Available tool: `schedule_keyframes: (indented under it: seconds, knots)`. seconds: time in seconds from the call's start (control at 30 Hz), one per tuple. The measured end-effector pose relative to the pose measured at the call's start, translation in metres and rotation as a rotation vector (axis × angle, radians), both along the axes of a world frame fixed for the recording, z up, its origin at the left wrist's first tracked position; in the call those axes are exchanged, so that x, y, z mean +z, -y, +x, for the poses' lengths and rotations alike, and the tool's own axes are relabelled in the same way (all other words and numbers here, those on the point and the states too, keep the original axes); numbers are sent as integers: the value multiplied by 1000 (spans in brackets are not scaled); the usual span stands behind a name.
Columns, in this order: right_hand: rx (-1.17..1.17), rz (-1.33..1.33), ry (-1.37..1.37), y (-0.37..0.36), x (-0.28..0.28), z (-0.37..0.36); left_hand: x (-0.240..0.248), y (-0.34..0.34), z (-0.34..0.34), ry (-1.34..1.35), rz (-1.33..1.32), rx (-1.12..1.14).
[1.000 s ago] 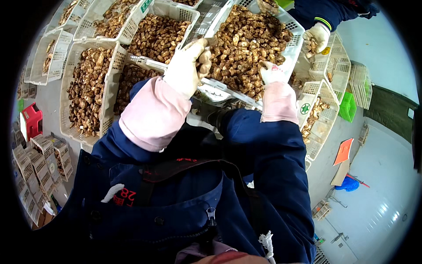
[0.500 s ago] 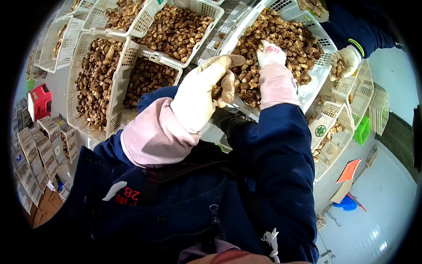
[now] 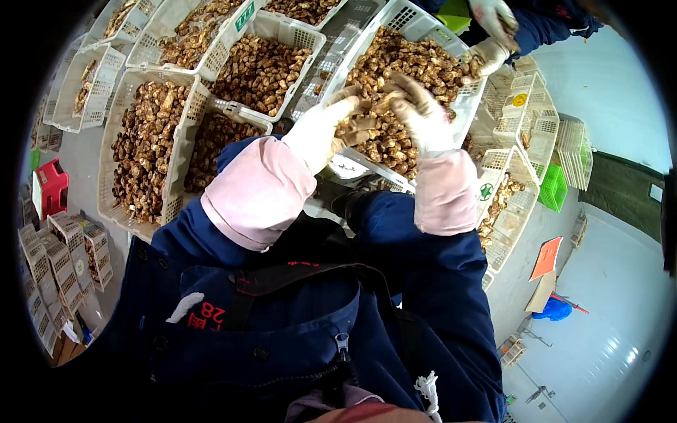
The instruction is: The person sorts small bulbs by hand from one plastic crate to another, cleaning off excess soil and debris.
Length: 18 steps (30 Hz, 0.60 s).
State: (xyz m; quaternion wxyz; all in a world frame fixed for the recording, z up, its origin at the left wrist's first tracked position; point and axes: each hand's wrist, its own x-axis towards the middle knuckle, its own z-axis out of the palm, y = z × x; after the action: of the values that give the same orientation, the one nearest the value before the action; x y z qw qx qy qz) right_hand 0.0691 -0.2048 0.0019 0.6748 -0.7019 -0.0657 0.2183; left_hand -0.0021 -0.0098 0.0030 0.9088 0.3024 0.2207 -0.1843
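Note:
A white perforated crate (image 3: pixel 462 116) in front of me holds a heap of brown, knobbly pieces (image 3: pixel 405 60), which look like mushrooms or roots. My left hand (image 3: pixel 317 134), in a white glove with soiled fingertips, is over its near left side. Its fingers curl around what look like a few of the brown pieces, partly hidden by the glove. Just to the right, my right hand (image 3: pixel 423 120), gloved too, is raised over the heap. Its fingers are bent but apart, pointing toward the left hand; I see nothing held in it.
A co-worker's gloved hands (image 3: pixel 486 56) are at the crate's far right edge. More filled crates (image 3: pixel 180 134) stand to my left. Another crate (image 3: pixel 511 225) with brown pieces sits at right, near green baskets (image 3: pixel 553 187). A red stool (image 3: pixel 51 187) stands at far left.
My right hand has come up out of the heap, and its fingers have spread. The left hand's fingers have turned toward the heap. The co-worker's hands have moved to the crate's edge. The view has shifted.

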Motion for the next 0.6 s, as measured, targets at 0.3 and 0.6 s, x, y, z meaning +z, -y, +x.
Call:
schedule_keyframes:
  seconds: [0.3,0.6]
  knots:
    - [-89,-992,149,52,-79,33,4,-3,-2,194,155,-451]
    - [345,-1549,42,-4,-198,131,7,1,0,146,114,-492]
